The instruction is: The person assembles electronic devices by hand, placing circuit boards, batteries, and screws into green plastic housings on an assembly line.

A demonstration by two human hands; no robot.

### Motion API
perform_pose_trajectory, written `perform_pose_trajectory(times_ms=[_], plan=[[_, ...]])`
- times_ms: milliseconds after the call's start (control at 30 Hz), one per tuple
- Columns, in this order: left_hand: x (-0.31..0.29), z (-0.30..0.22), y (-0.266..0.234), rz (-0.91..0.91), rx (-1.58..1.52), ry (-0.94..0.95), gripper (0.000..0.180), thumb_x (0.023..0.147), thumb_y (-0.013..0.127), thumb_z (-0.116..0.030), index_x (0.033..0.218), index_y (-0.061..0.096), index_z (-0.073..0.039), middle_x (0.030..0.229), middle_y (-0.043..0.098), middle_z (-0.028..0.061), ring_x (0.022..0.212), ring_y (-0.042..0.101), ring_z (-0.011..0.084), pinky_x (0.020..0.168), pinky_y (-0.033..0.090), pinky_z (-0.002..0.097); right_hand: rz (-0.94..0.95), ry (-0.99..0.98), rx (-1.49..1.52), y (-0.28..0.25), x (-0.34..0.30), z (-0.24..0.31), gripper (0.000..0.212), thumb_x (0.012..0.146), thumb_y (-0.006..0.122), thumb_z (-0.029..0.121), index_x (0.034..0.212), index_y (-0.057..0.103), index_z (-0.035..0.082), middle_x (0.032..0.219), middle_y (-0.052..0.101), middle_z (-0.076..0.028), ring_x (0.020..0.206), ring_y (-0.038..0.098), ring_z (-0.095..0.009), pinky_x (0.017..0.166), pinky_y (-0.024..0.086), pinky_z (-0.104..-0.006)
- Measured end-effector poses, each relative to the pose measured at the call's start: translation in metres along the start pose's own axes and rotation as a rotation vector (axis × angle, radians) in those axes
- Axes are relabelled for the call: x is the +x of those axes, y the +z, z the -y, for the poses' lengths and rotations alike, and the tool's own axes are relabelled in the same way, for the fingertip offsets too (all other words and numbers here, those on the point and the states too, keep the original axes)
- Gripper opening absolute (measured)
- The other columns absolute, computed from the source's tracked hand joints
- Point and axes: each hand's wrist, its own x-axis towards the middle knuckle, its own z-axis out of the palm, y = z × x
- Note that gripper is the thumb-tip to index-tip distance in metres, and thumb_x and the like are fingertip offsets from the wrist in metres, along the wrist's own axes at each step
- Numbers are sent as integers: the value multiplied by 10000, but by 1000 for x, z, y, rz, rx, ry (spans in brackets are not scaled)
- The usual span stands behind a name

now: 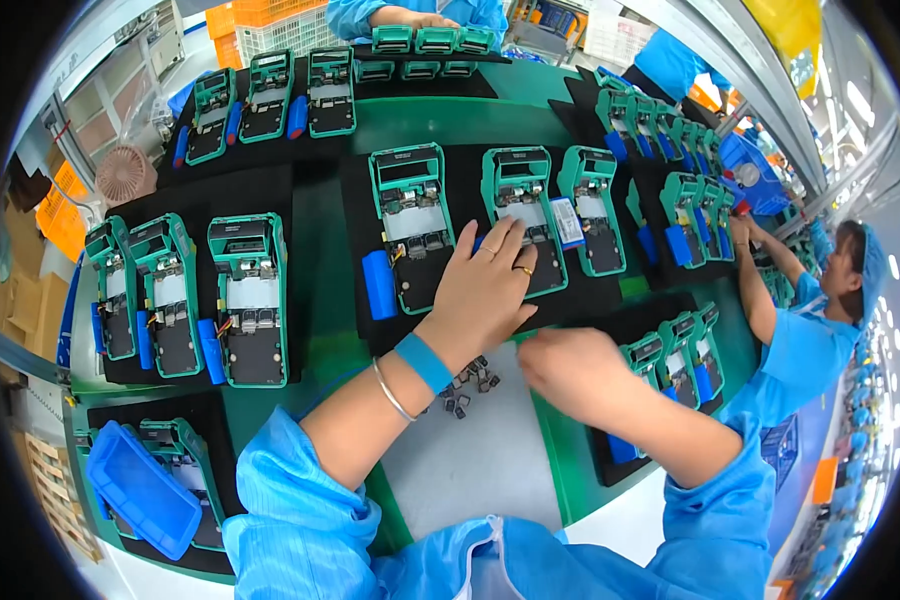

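Observation:
My left hand [482,284] lies over the lower half of a green-framed handheld device housing [516,172], its fingers stretched out and touching it. Just right of it my right hand [582,368] hovers above the grey strip of the table, slightly blurred, with fingers curled in; whatever it may hold is hidden. Beneath and between my wrists sits a loose pile of small dark metal parts [460,404], partly covered by my left arm. Another green housing [410,190] with a blue battery [378,285] on wires lies to the left, and a third housing [592,215] to the right.
More green housings stand in groups on black mats [315,160]. At the lower left a blue plastic tray [140,490] rests tilted over some. A co-worker [805,330] reaches in at the right; another person's hands [415,18] show at the far side. A pink fan [126,174] stands left.

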Motion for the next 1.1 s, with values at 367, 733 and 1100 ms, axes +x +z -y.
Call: perform_pose_trajectory(times_ms=[367,733,1100], plan=[[5,23,-7,10,-31,29,638,708,800,-316,1261,625,-53,1279,540,104,1322,438,255,1127,333,529,-616,-332,-454,-19,84,-110,206,619,684,131,812,624,91,789,509,-11,808,574,-181,593,510,-295],[-2,30,-1,-14,-103,1,615,687,813,-301,1238,657,-76,1260,530,78,1328,424,230,1140,319,512,-584,-357,-610,-10,108,-107,159,599,658,153,697,536,123,753,474,-7,784,537,-169,516,452,-275],[-3,30,-1,-8,-108,0,589,708,797,-302,1234,666,-72,1263,523,76,1337,410,224,1151,302,515,-566,-360,-702,-14,114,-104,137,612,659,156,681,545,129,755,483,2,814,541,-159,526,468,-259]])
